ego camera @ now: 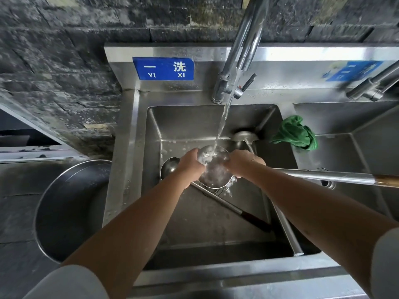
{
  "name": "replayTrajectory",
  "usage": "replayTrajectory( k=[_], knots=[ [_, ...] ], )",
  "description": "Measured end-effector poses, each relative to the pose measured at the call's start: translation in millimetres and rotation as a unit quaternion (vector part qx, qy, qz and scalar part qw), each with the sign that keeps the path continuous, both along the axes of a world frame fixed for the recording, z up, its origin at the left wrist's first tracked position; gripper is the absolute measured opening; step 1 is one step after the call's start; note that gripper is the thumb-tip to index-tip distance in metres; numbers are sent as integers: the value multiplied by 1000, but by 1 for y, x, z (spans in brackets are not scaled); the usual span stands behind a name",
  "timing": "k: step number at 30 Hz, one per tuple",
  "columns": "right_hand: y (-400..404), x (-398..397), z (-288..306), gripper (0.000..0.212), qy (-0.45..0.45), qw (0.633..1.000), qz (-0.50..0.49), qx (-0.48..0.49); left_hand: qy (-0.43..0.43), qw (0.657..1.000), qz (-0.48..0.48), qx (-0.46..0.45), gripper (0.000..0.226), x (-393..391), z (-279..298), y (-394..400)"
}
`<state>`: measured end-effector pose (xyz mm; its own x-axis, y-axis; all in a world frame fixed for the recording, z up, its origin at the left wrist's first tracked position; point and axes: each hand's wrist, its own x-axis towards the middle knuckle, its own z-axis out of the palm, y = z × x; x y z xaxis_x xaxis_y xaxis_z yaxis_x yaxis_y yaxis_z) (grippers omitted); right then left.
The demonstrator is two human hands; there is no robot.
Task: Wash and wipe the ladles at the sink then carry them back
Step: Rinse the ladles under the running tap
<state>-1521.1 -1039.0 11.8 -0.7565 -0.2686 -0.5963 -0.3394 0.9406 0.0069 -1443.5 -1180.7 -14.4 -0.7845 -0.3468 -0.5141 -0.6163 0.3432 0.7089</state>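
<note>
A steel ladle bowl (212, 169) sits under the running water in the middle of the left sink basin (155, 130). My left hand (190, 164) grips its left rim. My right hand (240, 161) holds its right side, where the long handle (323, 175) runs off to the right edge. A second ladle (169, 167) lies at the basin's left, its dark-gripped handle crossing the floor. A third ladle (245, 135) rests at the back right, its handle leaning over the front right rim.
The tap (244, 46) pours a stream into the held bowl. A green cloth (296, 133) lies on the divider between the basins. A second tap (371, 86) stands over the right basin. A large steel pot (69, 210) stands left of the sink.
</note>
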Motion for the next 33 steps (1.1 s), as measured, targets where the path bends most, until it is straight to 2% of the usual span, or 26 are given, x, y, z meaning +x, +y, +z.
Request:
replayTrajectory(
  k=[2, 5, 7, 9, 12, 14, 16, 17, 19, 20, 22, 24, 26, 27, 29, 31, 33],
  knots=[
    [-4, 6, 5, 42, 35, 999, 29, 7, 25, 998, 26, -52, 23, -2, 0, -2],
    [-9, 13, 12, 44, 29, 997, 74, -1, 40, 994, 87, -51, 34, -5, 0, 0],
    [-4, 10, 17, 40, 22, 996, 81, 30, 23, 995, 91, -42, 34, -6, -1, 6],
    [4, 2, 19, 42, 54, 994, 63, 66, 16, 997, 72, 6, 26, -5, 2, 16],
    [11, -4, 26, 50, 51, 996, 42, 55, 30, 989, 74, 126, 59, -3, 16, 24],
    [15, -12, 27, 44, 24, 997, 55, 51, 51, 975, 80, 199, 72, -4, 21, 26],
    [22, -20, 28, 42, 8, 996, 85, 18, 56, 965, 102, 234, 66, -7, 20, 25],
    [26, -21, 30, 48, 2, 994, 104, -30, 44, 966, 118, 227, 56, -9, 20, 24],
    [34, -18, 38, 74, -36, 976, 165, -136, -12, 958, 154, 240, 34, -11, 24, 22],
    [37, -16, 44, 84, -53, 965, 214, -143, -46, 947, 170, 270, 26, -11, 29, 22],
    [42, -11, 53, 89, -35, 948, 307, -70, -91, 921, 186, 329, 21, -8, 37, 20],
    [42, -12, 51, 75, 7, 937, 349, -4, -90, 894, 194, 393, 29, -9, 35, 18],
    [39, -16, 50, 54, 6, 946, 324, -28, -51, 857, 225, 460, 47, -11, 30, 16],
    [37, -18, 50, 49, -12, 952, 301, -50, -20, 835, 256, 486, 52, -12, 29, 16],
    [33, -19, 51, 49, -78, 963, 241, -90, 63, 820, 262, 505, 55, -12, 26, 16],
    [25, -16, 50, 51, -123, 966, 158, -166, 152, 854, 174, 466, 65, -9, 20, 17],
    [18, -13, 47, 51, -140, 955, 50, -258, 222, 883, 118, 396, 64, -6, 14, 19]
  ],
)
